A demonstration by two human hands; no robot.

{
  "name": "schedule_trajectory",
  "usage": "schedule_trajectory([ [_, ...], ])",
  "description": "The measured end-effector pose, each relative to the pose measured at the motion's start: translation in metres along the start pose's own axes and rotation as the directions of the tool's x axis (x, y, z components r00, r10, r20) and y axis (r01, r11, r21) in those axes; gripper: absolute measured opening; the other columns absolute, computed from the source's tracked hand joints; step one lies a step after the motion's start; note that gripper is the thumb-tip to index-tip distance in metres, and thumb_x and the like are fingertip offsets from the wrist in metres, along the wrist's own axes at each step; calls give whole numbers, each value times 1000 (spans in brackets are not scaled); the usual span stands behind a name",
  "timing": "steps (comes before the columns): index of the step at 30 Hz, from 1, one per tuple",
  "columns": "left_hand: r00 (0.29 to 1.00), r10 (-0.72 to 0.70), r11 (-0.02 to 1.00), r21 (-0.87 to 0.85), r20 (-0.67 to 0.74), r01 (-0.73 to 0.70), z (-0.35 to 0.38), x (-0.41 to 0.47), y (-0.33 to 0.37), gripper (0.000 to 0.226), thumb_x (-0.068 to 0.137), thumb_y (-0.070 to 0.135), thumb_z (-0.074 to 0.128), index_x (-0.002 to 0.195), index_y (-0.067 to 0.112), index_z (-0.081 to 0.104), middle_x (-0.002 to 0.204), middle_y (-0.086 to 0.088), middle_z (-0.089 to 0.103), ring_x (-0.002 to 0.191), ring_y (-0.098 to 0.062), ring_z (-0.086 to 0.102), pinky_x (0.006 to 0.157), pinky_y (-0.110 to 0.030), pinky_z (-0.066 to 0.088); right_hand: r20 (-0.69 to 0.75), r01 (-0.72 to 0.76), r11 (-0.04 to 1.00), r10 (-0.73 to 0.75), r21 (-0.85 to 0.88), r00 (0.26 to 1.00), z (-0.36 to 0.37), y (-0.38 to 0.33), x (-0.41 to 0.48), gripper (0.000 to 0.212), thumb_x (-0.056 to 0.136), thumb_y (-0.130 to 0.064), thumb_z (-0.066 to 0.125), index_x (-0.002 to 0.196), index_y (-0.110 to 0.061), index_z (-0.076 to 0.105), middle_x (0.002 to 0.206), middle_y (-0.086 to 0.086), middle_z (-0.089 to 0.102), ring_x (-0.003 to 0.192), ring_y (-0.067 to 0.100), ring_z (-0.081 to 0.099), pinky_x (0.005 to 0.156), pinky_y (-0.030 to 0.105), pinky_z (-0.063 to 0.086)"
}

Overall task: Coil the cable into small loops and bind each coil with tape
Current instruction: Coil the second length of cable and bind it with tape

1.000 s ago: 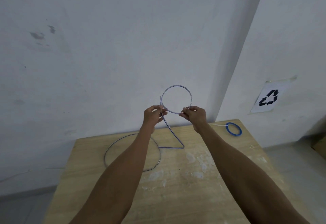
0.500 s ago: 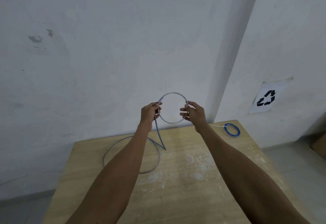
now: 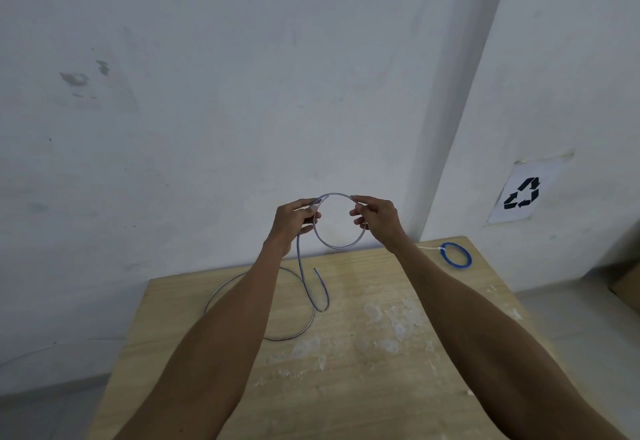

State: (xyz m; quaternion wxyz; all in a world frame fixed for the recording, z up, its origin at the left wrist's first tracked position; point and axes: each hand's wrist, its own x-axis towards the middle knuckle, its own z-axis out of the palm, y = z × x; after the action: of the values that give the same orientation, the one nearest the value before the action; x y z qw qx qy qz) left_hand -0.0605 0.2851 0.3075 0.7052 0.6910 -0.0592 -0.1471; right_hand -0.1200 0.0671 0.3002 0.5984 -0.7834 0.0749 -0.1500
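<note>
So the cable (image 3: 337, 248) is thin and bluish-grey, and one round loop of it is held up in the air, in front of the wall (image 3: 242, 93) and just over the far edge of the bench (image 3: 381, 387). The left hand (image 3: 294, 219) has its thumb and fingers curled and is pinching the loop at the upper left, right where the strands cross. The right hand (image 3: 375, 217) pinches the upper right of the loop between thumb and forefinger, and its lower fingers look to be touching the loop's right side.

From the left hand the cable drops down to the bench, makes a tight U-bend and ends in a short tip pointing back up. A much bigger, loose loop of grey cable lies flat on the bench under the left forearm. Can't tell how it joins up with the rest, the arm's in the way.

Over at the far right corner of the bench there's a small blue coil (image 3: 456, 255), well apart from the hands, with a white strand trailing off its left side. The wooden bench top has whitish smears in the middle. On the wall to the right is a paper recycling sign (image 3: 523, 193).
</note>
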Motion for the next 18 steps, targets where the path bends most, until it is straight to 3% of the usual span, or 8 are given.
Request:
schedule_trajectory([
  [10,996,-40,980,197,86,23,-11,-6,0,21,101,17,63,115,11,78,90,-4,70,87,-17,61,86,-38,56,58,65,976,-54,-208,997,3,-2,3,26,101,-13,58,118,-21,75,85,3,78,65,14,66,77,30,57],
  [15,996,47,976,209,80,-63,-6,-14,6,21,96,9,68,116,13,74,89,-8,77,84,-15,72,83,-32,56,132,112,942,-73,-317,989,10,-7,1,29,100,-12,56,118,-22,76,87,-1,78,60,4,62,75,26,54],
  [18,993,44,971,229,109,-68,-5,-16,8,17,93,9,72,110,9,75,91,-11,80,85,-16,75,84,-31,56,173,133,927,-76,-351,982,15,-9,0,30,100,-11,54,116,-24,77,89,-1,79,64,-1,62,78,32,55],
])
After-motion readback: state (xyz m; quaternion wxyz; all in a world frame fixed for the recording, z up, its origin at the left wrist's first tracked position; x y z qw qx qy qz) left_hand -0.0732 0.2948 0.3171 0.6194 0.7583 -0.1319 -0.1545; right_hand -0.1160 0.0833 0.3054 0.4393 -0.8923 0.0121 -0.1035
